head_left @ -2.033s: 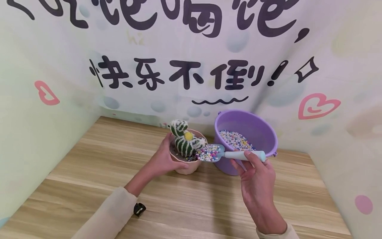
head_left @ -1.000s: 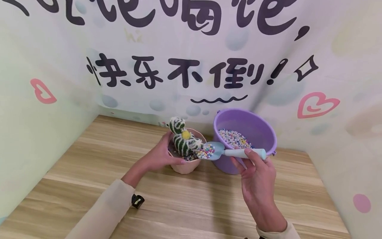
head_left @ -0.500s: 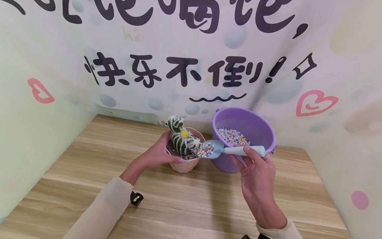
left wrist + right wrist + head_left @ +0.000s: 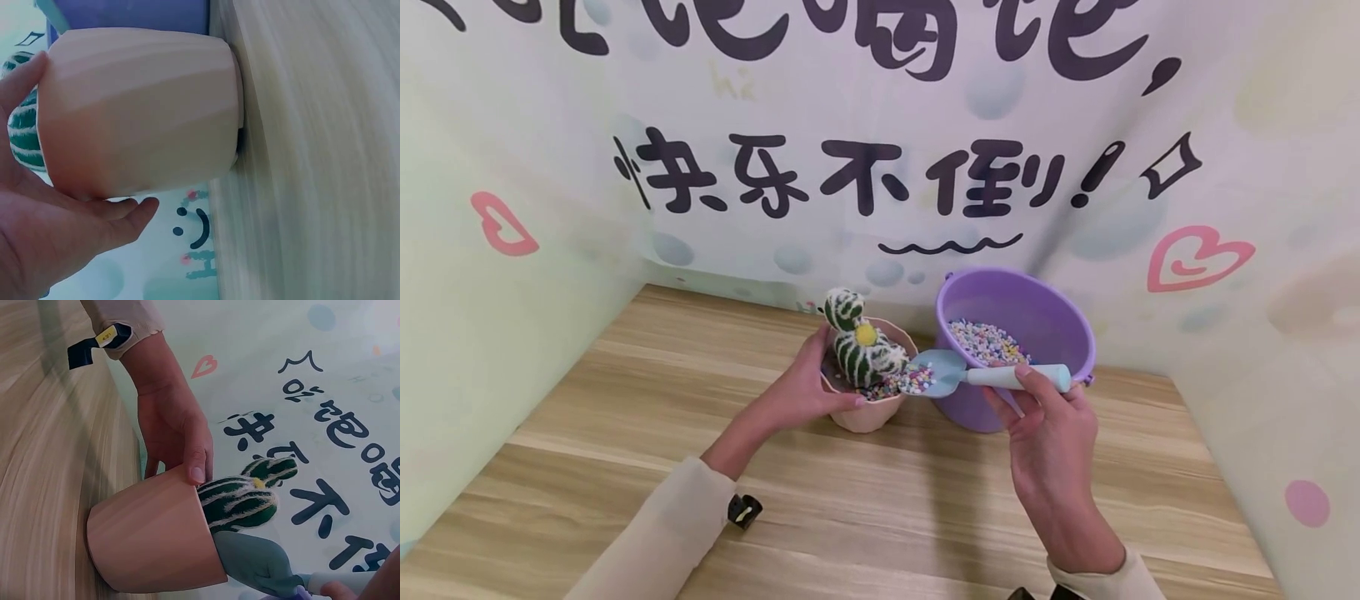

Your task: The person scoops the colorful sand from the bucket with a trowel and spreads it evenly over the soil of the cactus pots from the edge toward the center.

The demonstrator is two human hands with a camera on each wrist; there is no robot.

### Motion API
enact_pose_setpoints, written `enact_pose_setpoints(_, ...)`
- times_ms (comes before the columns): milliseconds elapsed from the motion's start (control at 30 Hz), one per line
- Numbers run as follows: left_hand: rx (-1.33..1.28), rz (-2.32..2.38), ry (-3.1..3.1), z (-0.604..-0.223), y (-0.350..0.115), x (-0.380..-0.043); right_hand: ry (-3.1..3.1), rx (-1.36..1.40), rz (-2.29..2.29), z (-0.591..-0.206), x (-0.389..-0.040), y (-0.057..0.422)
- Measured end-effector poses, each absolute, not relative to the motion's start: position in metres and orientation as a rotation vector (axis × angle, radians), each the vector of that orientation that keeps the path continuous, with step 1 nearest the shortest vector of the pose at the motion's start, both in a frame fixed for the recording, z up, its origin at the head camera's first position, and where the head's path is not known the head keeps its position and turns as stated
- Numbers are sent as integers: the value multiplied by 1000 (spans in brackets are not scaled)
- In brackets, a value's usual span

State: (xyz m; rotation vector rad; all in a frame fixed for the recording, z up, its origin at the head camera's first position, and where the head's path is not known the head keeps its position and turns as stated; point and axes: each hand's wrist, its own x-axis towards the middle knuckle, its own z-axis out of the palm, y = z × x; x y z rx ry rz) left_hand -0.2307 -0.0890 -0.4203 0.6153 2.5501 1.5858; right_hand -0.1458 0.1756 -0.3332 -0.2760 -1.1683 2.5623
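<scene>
A pinkish flowerpot point(image 4: 861, 418) stands on the table, holding a green-and-white striped cactus point(image 4: 854, 360) with a yellow bloom. My left hand point(image 4: 797, 390) grips the pot from the left, thumb at the near rim; the left wrist view shows fingers on the pot's side point(image 4: 137, 112). In my right hand point(image 4: 1051, 442), the pale blue handle of a small trowel point(image 4: 946, 373) is pinched. The trowel's blade meets the pot's right rim, with a few colourful pebbles point(image 4: 917, 379) left at its tip. More pebbles lie in the pot at the cactus's foot.
Just right of the pot stands a purple bucket point(image 4: 1056, 329), part filled with colourful pebbles point(image 4: 988, 342). The wooden table point(image 4: 850, 517) runs back to a printed cloth wall point(image 4: 820, 233), with more cloth at both sides.
Pebbles have slid off the trowel's blade into the pot, so the blade is barer and more pebbles lie by the cactus. Both hands stay nearly in place.
</scene>
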Motion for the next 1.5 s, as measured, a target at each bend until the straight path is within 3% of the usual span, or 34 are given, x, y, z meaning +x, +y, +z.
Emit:
enact_pose_setpoints(300, 499, 1616, 2567, -423, -84, -231, -1196, -303, 2550, -331, -145, 176)
enact_pose_setpoints(900, 740, 1695, 2328, -423, -98, -251, -1235, -304, 2531, -331, -148, 172)
enact_pose_setpoints(1500, 705, 1638, 2274, -422, -106, -259, -1301, -312, 2513, -332, -155, 172)
